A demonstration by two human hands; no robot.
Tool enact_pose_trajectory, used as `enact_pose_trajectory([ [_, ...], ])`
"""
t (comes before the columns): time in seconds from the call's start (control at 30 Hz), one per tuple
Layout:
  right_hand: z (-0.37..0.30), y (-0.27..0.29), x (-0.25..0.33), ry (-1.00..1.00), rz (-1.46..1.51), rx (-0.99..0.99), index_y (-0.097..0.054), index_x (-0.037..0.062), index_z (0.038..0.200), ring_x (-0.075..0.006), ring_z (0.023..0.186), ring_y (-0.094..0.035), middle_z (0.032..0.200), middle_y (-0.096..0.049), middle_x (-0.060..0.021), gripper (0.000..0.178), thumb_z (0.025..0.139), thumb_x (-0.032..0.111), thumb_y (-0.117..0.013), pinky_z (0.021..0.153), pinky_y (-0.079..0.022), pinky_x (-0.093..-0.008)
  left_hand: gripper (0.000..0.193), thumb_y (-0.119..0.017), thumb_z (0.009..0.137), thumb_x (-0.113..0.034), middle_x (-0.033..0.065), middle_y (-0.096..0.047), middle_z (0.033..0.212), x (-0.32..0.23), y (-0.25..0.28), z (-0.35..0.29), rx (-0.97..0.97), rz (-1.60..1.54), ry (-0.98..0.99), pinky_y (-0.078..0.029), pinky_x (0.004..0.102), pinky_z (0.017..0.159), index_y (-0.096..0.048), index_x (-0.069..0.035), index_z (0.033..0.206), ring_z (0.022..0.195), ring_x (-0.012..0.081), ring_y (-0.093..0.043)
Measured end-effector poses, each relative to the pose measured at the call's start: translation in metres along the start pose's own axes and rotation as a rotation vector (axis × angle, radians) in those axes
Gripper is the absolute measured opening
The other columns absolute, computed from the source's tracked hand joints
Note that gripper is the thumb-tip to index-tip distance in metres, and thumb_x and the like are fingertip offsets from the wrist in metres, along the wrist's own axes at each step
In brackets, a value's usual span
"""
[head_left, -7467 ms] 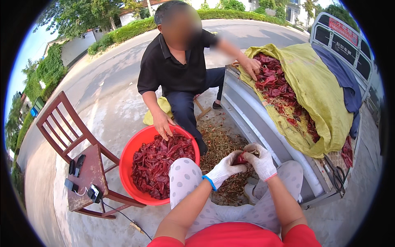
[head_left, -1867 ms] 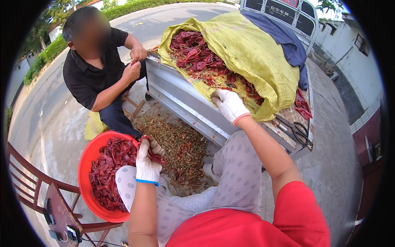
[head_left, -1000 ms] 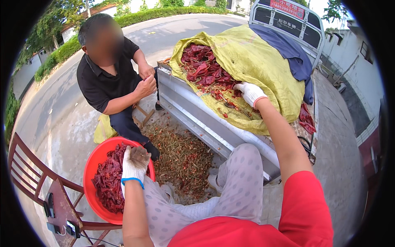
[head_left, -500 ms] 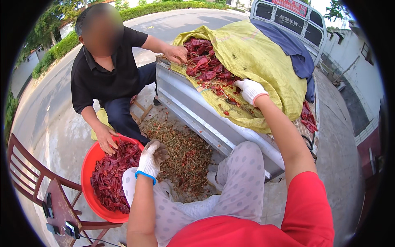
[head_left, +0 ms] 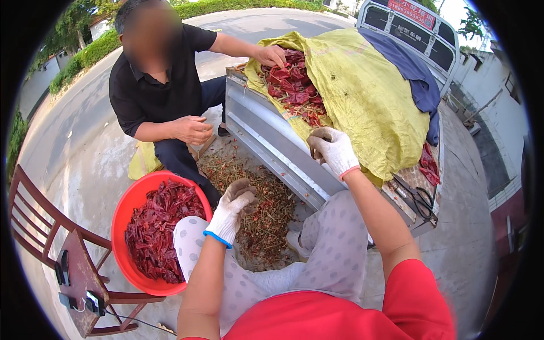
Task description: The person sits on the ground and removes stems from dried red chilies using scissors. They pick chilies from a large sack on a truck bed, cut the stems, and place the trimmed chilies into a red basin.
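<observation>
Over on my left, wrinkled dark-red peppers are filling much of the round red plastic basin, so I'm reckoning a good share is done. Just right of it, my white-gloved, blue-cuffed left hand is hovering half curled, no pepper showing, though its fingers could be hiding something. Behind it, a loose heap of pale stems and red scraps is covering the ground. Farther right, a co-worker's bare hand is reaching to more red peppers spilling from the bulging yellow woven sack; plenty is remaining, I'm judging. My white-gloved, pink-cuffed right hand is hanging near those, fingers bent; I'm not managing to tell what it's holding.
</observation>
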State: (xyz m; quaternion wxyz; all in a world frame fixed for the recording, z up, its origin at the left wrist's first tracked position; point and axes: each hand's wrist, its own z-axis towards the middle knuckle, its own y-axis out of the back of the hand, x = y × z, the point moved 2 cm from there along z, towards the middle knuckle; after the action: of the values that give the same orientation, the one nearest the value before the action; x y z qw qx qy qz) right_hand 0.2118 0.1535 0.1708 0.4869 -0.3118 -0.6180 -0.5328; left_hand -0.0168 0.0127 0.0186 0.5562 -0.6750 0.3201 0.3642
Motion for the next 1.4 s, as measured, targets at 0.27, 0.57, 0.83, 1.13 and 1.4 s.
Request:
enact_pose_trajectory([
  [0.27, -0.082, -0.102, -0.039, 0.134, 0.169, 0.059, -0.070, 0.0001, 0.094, -0.0186, 0.072, -0.067, 0.082, -0.069, -0.0101, 0.019, 0.086, 0.017, -0.069, 0.066, -0.053, -0.0315, 0.036, -0.064, 0.089, -0.005, 0.0053, -0.066, 0.102, 0.001, -0.050, -0.019, 0.113, 0.217, -0.091, -0.052, 0.0282, 0.077, -0.057, 0.002, 0.124, 0.088, 0.0124, -0.062],
  [0.57, -0.082, -0.104, -0.042, 0.286, -0.075, 0.136, -0.069, 0.0040, 0.097, -0.0253, 0.076, -0.065, 0.082, -0.067, -0.0098, 0.019, 0.090, 0.020, -0.062, 0.071, -0.052, -0.0352, 0.016, -0.056, 0.094, -0.006, 0.0049, -0.065, 0.085, 0.012, -0.035, -0.018, 0.095, 0.335, -0.092, -0.050, 0.0261, 0.066, -0.063, 0.003, 0.107, 0.072, 0.0120, -0.060],
  [0.83, -0.078, -0.091, -0.067, -0.193, 0.230, 0.241, -0.062, -0.0002, 0.112, -0.0235, 0.083, -0.066, 0.090, -0.069, -0.0092, 0.029, 0.091, 0.019, -0.059, 0.076, -0.053, -0.0349, 0.015, -0.055, 0.092, -0.004, 0.0060, -0.065, 0.080, 0.011, -0.045, -0.019, 0.070, 0.138, -0.101, -0.053, 0.0265, 0.062, -0.064, 0.004, 0.101, 0.067, 0.0137, -0.062],
  [1.13, -0.129, 0.132, -0.052, 0.266, -1.164, -0.286, -0.062, 0.0068, 0.113, -0.0367, 0.094, -0.065, 0.100, -0.068, -0.0176, 0.033, 0.085, 0.024, -0.063, 0.083, -0.052, -0.0444, 0.019, -0.053, 0.091, -0.009, 0.0048, -0.058, 0.071, 0.015, -0.024, -0.018, 0.144, 0.042, 0.148, -0.050, 0.0243, 0.052, -0.062, 0.003, 0.104, 0.056, 0.0122, -0.055],
  [1.4, -0.161, 0.271, -0.092, -0.393, -1.420, -0.198, -0.059, 0.0067, 0.121, -0.0375, 0.102, -0.064, 0.110, -0.067, -0.0204, 0.043, 0.084, 0.027, -0.064, 0.088, -0.051, -0.0453, 0.033, -0.064, 0.092, -0.021, 0.0092, -0.067, 0.091, 0.028, -0.025, -0.002, 0.206, -0.522, 0.152, -0.055, 0.0325, 0.063, -0.057, -0.001, 0.118, 0.066, 0.0180, -0.064],
])
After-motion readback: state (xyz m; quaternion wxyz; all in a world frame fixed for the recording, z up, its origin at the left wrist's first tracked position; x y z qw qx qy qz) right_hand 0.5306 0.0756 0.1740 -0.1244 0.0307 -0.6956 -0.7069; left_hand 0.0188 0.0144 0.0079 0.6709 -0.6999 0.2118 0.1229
